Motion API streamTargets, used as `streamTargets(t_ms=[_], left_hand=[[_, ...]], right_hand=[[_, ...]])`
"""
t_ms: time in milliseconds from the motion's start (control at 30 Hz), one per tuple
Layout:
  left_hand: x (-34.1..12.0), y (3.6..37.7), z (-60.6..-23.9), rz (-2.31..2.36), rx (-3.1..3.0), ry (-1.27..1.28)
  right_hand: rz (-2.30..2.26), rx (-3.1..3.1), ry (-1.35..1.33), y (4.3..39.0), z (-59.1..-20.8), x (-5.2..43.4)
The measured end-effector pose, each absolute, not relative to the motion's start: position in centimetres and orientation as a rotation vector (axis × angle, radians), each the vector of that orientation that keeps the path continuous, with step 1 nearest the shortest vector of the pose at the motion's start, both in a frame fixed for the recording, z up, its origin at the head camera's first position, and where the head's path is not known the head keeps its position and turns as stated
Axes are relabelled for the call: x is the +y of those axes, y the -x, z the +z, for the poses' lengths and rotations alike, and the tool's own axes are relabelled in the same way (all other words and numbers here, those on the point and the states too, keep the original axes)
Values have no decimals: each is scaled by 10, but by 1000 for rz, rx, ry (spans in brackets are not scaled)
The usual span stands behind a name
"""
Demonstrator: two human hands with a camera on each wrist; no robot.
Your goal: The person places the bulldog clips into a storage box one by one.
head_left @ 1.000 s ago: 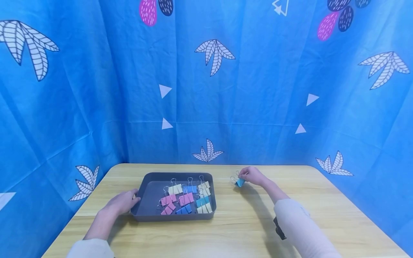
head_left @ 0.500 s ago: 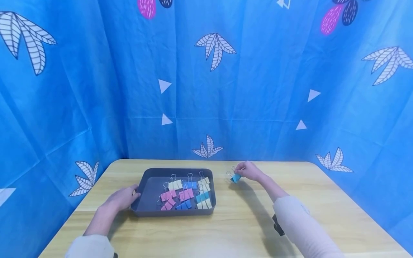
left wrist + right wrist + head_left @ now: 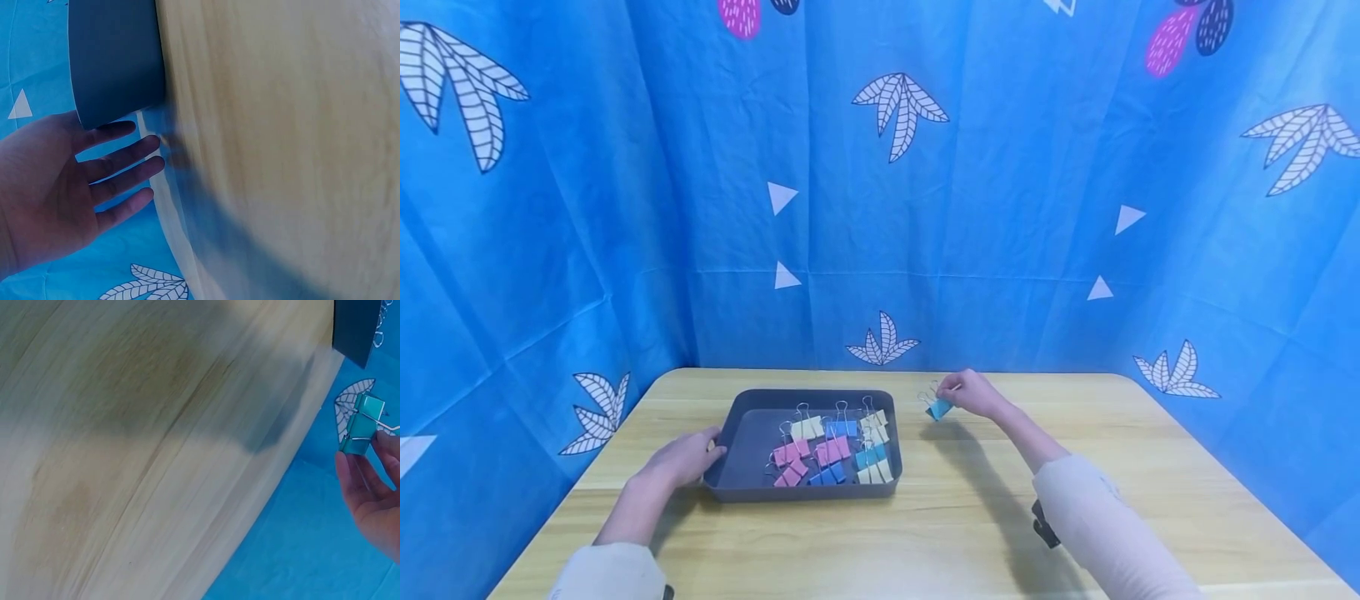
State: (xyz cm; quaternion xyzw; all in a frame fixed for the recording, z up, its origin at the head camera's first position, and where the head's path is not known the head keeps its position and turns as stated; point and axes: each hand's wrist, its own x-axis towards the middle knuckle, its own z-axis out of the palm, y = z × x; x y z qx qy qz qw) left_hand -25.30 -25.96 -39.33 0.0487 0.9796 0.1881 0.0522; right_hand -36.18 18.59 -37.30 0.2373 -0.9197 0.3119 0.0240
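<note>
My right hand (image 3: 973,393) pinches a teal binder clip (image 3: 937,408) by its upper side, just to the right of the dark grey tray (image 3: 805,493). The clip's wire handles stick out to the left in the head view; in the right wrist view the teal body shows at the fingertips. At the tray's left end rests my left hand (image 3: 681,460), touching the rim. Its fingers look straight and spread in the left wrist view, with the thumb hidden by the tray wall. Inside the tray lie pink clips (image 3: 791,452), blue clips (image 3: 841,428), yellow clips (image 3: 807,428) and a teal clip (image 3: 871,455).
The tray stands on a light wooden table (image 3: 955,533) with rounded far corners. Its clips fill the middle and right; the left part shows bare floor. Behind and at both sides hangs a blue curtain (image 3: 1000,208) with leaf and triangle prints.
My right hand has moved a little left toward the tray with the teal binder clip. The head view has tilted down slightly. Left hand and tray stay in place.
</note>
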Motion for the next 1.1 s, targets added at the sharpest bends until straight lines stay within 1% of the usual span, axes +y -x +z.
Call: streamTargets(t_ms=[633,900,1100], left_hand=[[-261,256,-394,579,2971,-149],[-261,256,-393,582,2966,-154],[-261,256,-392,590,2965,-163]], right_hand=[[1001,-2861,-632,352,-360,157],[1083,-2855,-570,346,-354,142],[1115,-2852,-580,342,-351,131]])
